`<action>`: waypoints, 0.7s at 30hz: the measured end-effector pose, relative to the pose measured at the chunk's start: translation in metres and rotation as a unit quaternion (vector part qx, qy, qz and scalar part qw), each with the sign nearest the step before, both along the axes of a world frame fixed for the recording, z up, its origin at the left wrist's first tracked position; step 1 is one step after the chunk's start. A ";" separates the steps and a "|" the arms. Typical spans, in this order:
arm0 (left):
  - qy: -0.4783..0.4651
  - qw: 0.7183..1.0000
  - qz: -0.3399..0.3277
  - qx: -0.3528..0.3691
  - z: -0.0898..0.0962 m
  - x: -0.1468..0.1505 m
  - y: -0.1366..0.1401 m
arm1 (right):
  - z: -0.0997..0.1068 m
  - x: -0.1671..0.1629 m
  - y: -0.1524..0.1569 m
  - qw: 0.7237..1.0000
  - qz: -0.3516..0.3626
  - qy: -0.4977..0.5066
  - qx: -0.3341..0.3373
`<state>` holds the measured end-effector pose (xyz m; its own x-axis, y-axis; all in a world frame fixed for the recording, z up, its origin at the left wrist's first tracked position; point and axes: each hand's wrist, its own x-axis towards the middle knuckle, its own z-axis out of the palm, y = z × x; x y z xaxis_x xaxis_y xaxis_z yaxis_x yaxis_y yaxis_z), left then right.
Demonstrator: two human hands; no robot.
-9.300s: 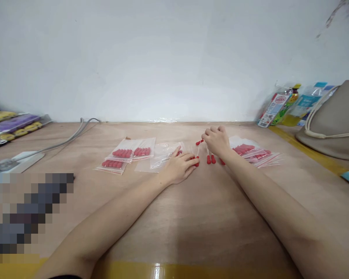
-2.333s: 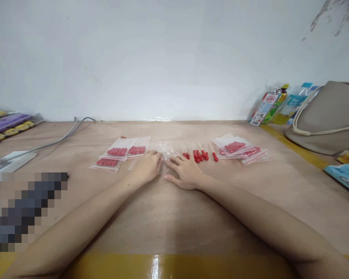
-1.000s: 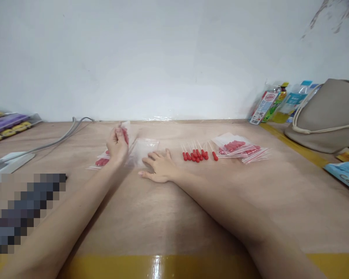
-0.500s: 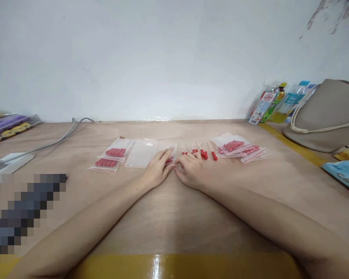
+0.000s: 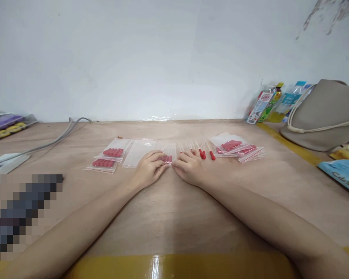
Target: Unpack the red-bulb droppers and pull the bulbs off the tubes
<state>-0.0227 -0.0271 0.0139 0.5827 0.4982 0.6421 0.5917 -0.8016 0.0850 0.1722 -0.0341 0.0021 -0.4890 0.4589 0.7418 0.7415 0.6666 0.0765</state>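
Observation:
A small clear zip-lock bag (image 5: 170,149) lies flat between my hands, with red-bulbed droppers (image 5: 166,158) inside it. My left hand (image 5: 149,169) is closed at the bag's near left corner, thumb and fingers on its edge. At the near right corner, my right hand (image 5: 189,166) pinches the same edge with curled fingers. Just beyond my right hand lie several loose droppers (image 5: 203,154) with clear stems and red bulbs, partly hidden by the fingers. A flat bag with no droppers in it (image 5: 138,153) rests left of my left hand.
Filled dropper bags (image 5: 113,152) overlap on the left, and another pile of filled bags (image 5: 232,145) is on the right. Bottles (image 5: 291,99), a drink carton (image 5: 260,107), a grey drawstring bag (image 5: 322,112) and a blue packet (image 5: 341,174) stand or lie at right. A cable (image 5: 46,145) runs at left.
My left hand has slid a little left and its fingers have curled, uncovering more of the droppers in the bag. My right hand stays at the bag's right corner.

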 end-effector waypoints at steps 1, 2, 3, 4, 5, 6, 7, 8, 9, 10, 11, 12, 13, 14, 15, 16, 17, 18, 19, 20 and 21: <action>-0.010 1.000 -0.001 -0.006 -0.001 0.001 0.000 | 0.000 0.000 0.000 1.000 0.004 0.001 0.008; -0.021 1.000 0.000 -0.016 -0.001 0.001 0.001 | 0.000 0.000 0.000 1.000 0.006 0.000 0.012; -0.031 0.999 0.003 -0.028 -0.002 0.001 0.001 | 0.000 -0.001 0.000 1.000 0.006 -0.001 0.012; -0.039 0.998 0.007 -0.041 -0.002 0.001 0.001 | 0.000 -0.001 0.000 1.000 0.007 -0.004 0.008; -0.045 0.997 0.012 -0.057 -0.003 0.001 0.001 | 0.001 -0.001 -0.001 1.000 0.007 -0.008 0.000; -0.050 0.996 0.019 -0.073 -0.003 0.001 0.001 | 0.001 -0.001 -0.001 1.000 0.004 -0.012 -0.012; -0.054 0.994 0.026 -0.090 -0.004 0.001 0.001 | 0.002 -0.001 -0.002 1.000 0.000 -0.013 -0.026; -0.059 0.992 0.032 -0.105 -0.004 0.002 0.001 | 0.004 -0.001 -0.002 0.999 -0.004 -0.014 -0.043; -0.065 0.990 0.038 -0.119 -0.004 0.002 0.001 | 0.005 -0.001 -0.003 0.998 -0.009 -0.014 -0.060; -0.070 0.988 0.043 -0.130 -0.004 0.002 0.001 | 0.006 -0.002 -0.003 0.997 -0.014 -0.014 -0.076; -0.075 0.986 0.046 -0.140 -0.004 0.002 0.001 | 0.007 -0.002 -0.004 0.996 -0.017 -0.013 -0.089; -0.080 0.985 0.048 -0.148 -0.004 0.002 0.001 | 0.008 -0.003 -0.004 0.995 -0.017 -0.013 -0.097; -0.086 0.983 0.050 -0.156 -0.004 0.003 0.001 | 0.009 -0.004 -0.004 0.995 -0.016 -0.013 -0.101; -0.091 0.981 0.054 -0.164 -0.004 0.003 0.001 | 0.009 -0.004 -0.003 0.995 -0.013 -0.014 -0.101; -0.097 0.979 0.058 -0.172 -0.004 0.003 0.000 | 0.009 -0.005 -0.003 0.995 -0.010 -0.017 -0.097; -0.105 0.976 0.064 -0.180 -0.004 0.004 0.000 | 0.008 -0.005 -0.002 0.996 -0.007 -0.021 -0.090; -0.116 0.973 0.070 -0.189 -0.004 0.004 -0.001 | 0.008 -0.005 -0.001 0.996 -0.004 -0.026 -0.081; -0.128 0.969 0.077 -0.198 -0.004 0.005 -0.001 | 0.007 -0.005 0.001 0.997 -0.003 -0.030 -0.070; -0.138 0.966 0.083 -0.204 -0.004 0.005 -0.001 | 0.006 -0.004 0.002 0.998 -0.003 -0.033 -0.059; -0.145 0.964 0.088 -0.206 -0.004 0.006 -0.002 | 0.006 -0.004 0.003 0.998 -0.003 -0.036 -0.050; -0.148 0.963 0.094 -0.204 -0.004 0.007 -0.002 | 0.006 -0.003 0.004 0.998 -0.003 -0.038 -0.044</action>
